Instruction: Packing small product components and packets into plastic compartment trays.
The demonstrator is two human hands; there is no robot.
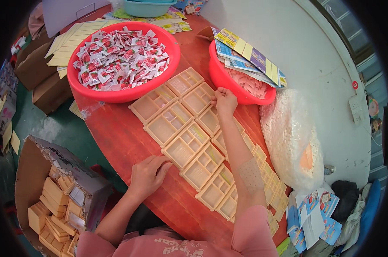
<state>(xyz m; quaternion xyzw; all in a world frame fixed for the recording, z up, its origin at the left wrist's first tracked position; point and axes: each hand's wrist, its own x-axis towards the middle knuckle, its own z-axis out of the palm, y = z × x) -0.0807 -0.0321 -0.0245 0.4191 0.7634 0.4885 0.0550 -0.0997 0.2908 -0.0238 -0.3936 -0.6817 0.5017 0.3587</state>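
Soft light looks fairly bright (edges bend, corners go black).

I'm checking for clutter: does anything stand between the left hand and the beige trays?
Nothing visible does. The left hand is beside the beige trays on the red table, fingertips at a tray's edge; whether they touch is unclear.

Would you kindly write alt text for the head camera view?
A person's left hand is beside rows of cream compartment trays on a red table; the right hand is at the farther trays, near a red bowl of pink pieces. A larger red basin further left holds strawberry-printed sachets.
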